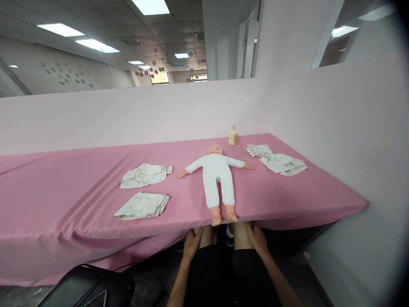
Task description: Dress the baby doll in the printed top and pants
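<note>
A baby doll (pixel 218 177) in a white bodysuit lies on its back on the pink cloth (pixel 96 183), arms spread and feet at the front edge. Below that edge, my left hand (pixel 192 242) rests against the outer side of my left leg, its fingers partly hidden. My right hand (pixel 258 239) lies likewise against my right leg. Both look open, with no object in them. To the doll's left are a printed baby garment (pixel 145 175) and a folded printed cloth (pixel 143 205). Two more printed pieces, a bunched one (pixel 258 150) and a flatter one (pixel 284 164), lie to its right.
A pale yellow pump bottle (pixel 233 136) stands at the back, near the wall (pixel 143 115). Another wall (pixel 358 128) closes off the right side. A black chair (pixel 86 285) with a phone (pixel 97 299) on it is at the lower left. Mirrors hang above.
</note>
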`<state>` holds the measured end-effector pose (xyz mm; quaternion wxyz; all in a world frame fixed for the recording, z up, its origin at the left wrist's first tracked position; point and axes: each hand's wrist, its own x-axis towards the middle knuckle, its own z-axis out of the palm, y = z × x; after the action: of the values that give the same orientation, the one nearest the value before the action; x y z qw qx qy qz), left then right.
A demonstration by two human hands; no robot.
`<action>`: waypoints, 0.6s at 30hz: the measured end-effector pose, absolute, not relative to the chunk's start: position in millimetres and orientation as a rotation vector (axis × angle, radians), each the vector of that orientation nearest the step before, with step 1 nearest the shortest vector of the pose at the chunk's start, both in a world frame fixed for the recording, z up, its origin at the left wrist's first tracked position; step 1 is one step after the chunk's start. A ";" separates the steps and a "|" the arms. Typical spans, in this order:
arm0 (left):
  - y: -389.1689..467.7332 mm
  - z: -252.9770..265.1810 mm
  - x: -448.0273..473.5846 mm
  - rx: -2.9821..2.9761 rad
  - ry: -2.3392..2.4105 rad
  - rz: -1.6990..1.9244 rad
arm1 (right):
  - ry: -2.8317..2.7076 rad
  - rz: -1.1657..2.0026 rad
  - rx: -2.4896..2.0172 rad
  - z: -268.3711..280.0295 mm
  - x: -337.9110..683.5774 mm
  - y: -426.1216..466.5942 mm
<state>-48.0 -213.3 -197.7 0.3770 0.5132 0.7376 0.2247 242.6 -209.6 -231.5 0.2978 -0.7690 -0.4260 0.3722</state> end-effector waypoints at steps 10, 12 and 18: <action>-269.7 -140.6 -79.5 1.659 1.605 0.625 | -1.214 0.980 -2.002 -239.5 247.5 -208.8; -275.7 -105.0 -93.5 1.692 1.533 0.713 | -1.208 0.970 -1.993 -242.1 248.8 -208.3; -236.5 -24.4 -127.8 1.718 1.843 1.235 | -1.192 0.956 -2.009 -249.0 250.2 -206.1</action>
<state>-127.8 -236.5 -24.4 0.1671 0.6036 0.6476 0.4340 250.2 -206.1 -249.0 0.3039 -0.7583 -0.4499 0.3608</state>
